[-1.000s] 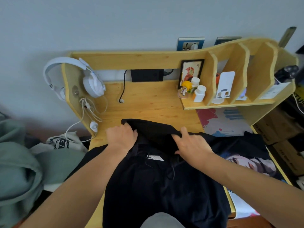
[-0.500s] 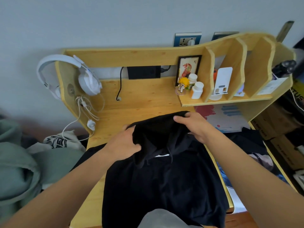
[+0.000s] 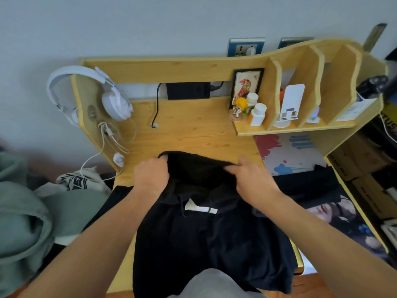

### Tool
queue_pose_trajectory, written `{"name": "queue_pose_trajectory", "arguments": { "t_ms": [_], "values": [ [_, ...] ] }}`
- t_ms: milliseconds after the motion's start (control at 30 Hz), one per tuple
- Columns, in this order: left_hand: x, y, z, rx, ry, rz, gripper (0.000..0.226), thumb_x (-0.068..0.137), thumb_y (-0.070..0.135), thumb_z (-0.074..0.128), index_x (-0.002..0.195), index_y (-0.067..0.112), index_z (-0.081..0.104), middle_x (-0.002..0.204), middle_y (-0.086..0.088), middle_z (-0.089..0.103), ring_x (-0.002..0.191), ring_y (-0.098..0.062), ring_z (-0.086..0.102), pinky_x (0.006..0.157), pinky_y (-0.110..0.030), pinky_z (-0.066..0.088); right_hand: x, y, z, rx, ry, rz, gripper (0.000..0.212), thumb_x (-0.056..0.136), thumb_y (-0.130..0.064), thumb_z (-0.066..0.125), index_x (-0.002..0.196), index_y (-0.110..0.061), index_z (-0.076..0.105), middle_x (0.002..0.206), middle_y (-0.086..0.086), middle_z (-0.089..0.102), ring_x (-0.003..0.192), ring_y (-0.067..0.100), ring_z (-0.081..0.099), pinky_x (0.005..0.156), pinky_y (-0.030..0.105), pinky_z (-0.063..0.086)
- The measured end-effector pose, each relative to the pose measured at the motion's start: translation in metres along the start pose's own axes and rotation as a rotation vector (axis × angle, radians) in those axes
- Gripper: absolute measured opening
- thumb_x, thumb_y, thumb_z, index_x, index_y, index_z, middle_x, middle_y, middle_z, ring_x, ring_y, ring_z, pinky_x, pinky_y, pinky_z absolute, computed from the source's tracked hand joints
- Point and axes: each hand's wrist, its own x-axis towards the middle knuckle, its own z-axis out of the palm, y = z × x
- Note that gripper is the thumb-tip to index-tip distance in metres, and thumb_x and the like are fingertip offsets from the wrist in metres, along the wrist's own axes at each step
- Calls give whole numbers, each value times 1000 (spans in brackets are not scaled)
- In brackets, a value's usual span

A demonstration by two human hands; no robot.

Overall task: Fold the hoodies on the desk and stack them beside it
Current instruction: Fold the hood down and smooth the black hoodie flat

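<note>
A black hoodie point(image 3: 214, 244) lies spread on the wooden desk point(image 3: 193, 125), its hood towards the far side and a white label at the neck. My left hand point(image 3: 150, 177) grips the left edge of the hood, fingers curled round the cloth. My right hand point(image 3: 253, 179) pinches the right edge of the hood. Between the two hands the hood is stretched and lifted slightly off the desk. A green hoodie point(image 3: 23, 211) lies bunched at the left beside the desk, with a white printed garment point(image 3: 75, 181) behind it.
White headphones point(image 3: 107, 97) and white cables hang on the desk's left wall. A shelf point(image 3: 300, 125) at the right holds bottles, a small figure, a picture frame and a white stand. A printed mat point(image 3: 290, 153) covers the desk's right side. Cardboard boxes point(image 3: 365, 168) stand further right.
Both hands went from pressing flat on the hoodie to gripping the hood. They raised it, then drew it apart and lower over the hoodie's neck.
</note>
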Motion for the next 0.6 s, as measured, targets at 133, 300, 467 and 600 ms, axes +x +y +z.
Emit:
{"name": "queue_pose_trajectory", "arguments": {
  "t_ms": [133, 300, 467, 600],
  "values": [
    [-18, -8, -15, -150, -28, 232, 58, 102, 13, 39, 152, 42, 43, 134, 6, 57, 98, -26, 67, 75, -34, 54, 11, 33, -2, 118, 47, 259, 55, 97, -27, 63, 148, -23, 42, 133, 9, 36, 98, 39, 61, 80, 44, 51],
    [-26, -23, -31, -582, -433, 144, 62, 98, 50, 60, 155, 40, 39, 126, 6, 67, 93, -7, 68, 78, -19, 50, 22, 36, -10, 874, -35, 372, 55, 97, -28, 65, 149, -21, 48, 147, 2, 51, 134, 24, 50, 114, 38, 39],
    [-24, -25, -40, 144, -227, 385, 98, 83, 84, 50, 160, 30, 25, 154, 5, 37, 127, -20, 56, 86, -32, 51, 26, 31, -19, 830, -17, 287, 49, 86, -22, 78, 131, -23, 59, 121, -4, 60, 110, 17, 59, 97, 36, 49],
    [-18, -27, -36, 207, -23, 168, 61, 98, 71, 33, 97, 23, 70, 83, 7, 60, 79, -20, 67, 71, -35, 55, 12, 19, -13, 52, 44, 55, 23, 87, 1, 59, 89, -22, 55, 102, 1, 43, 81, 30, 56, 64, 35, 41]
  ]
}}
